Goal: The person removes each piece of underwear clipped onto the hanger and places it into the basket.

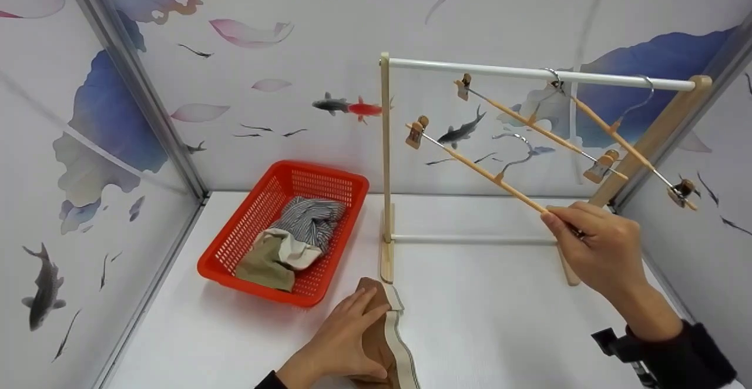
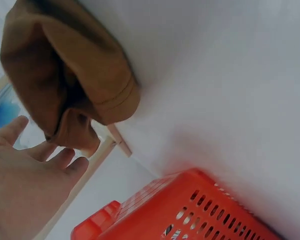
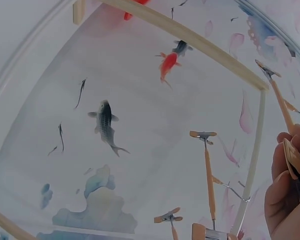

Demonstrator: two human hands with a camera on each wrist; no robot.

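My right hand [image 1: 602,248] grips one end of a wooden clip hanger [image 1: 487,171] held up in front of the rack. Its hook and far clip show, while the near clip lies partly behind the fingers. In the right wrist view, a wooden clip [image 3: 293,157] pokes out by the fingers. At the front, my left hand [image 1: 346,339] lies with spread fingers on a brown garment [image 1: 376,342] that has a pale waistband-like strip along its right side. The left wrist view shows the brown cloth [image 2: 85,65] folded and bunched beyond the fingertips.
A red perforated basket [image 1: 235,224] left of the garment holds striped cloth [image 1: 308,218] and olive-and-cream cloth [image 1: 264,260]. Two more clip hangers [image 1: 523,116] hang from the white bar [image 1: 470,69] of a wooden-post rack. Fish-and-petal printed walls enclose the white table [image 1: 470,318].
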